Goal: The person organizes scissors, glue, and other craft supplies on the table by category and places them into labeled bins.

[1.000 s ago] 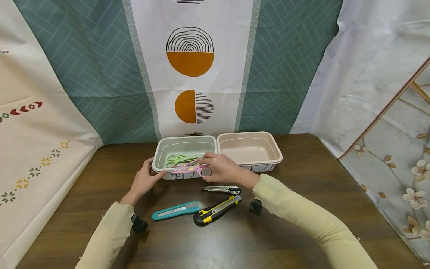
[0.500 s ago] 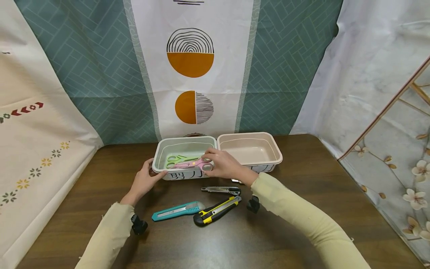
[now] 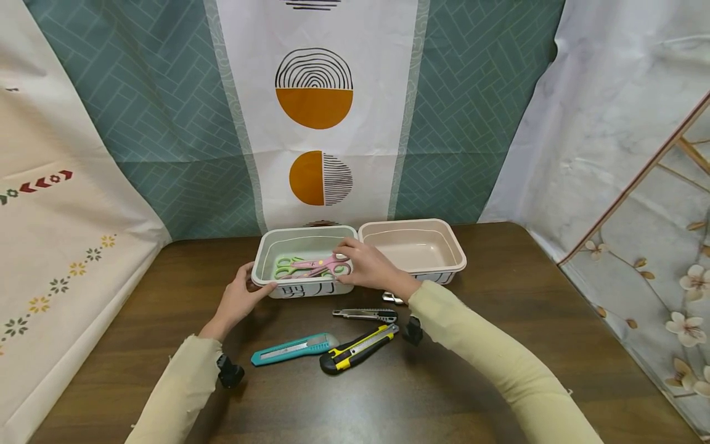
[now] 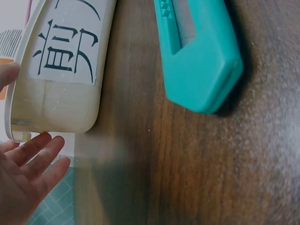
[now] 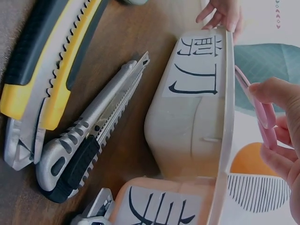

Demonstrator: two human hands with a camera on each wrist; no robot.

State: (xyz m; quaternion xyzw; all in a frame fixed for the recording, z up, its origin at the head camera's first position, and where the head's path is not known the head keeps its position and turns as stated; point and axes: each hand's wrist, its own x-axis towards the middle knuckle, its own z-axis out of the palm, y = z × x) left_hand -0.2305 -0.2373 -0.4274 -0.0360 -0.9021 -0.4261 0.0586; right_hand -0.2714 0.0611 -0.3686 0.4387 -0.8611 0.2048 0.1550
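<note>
My right hand pinches a pair of pink scissors by the handles, over the right part of a pale green plastic bin. Inside that bin lie green scissors and another pink pair, partly covered by the held one. At the bin's left front corner, my left hand holds the rim, thumb at the front and fingers at the left side. The right wrist view shows thumb and fingers on the pink handle; the blades are mostly hidden behind the rim.
A beige bin stands against the green one's right side. In front lie a teal utility knife, a black-and-yellow utility knife, a silver-and-black one and another silver tool, partly hidden by the right wrist. Patterned cloths hang behind the wooden table.
The pink scissors have shifted slightly back and are turned, now farther inside the green bin's rim. My right forearm has moved a little left, uncovering the silver tool. My left hand stays put.
</note>
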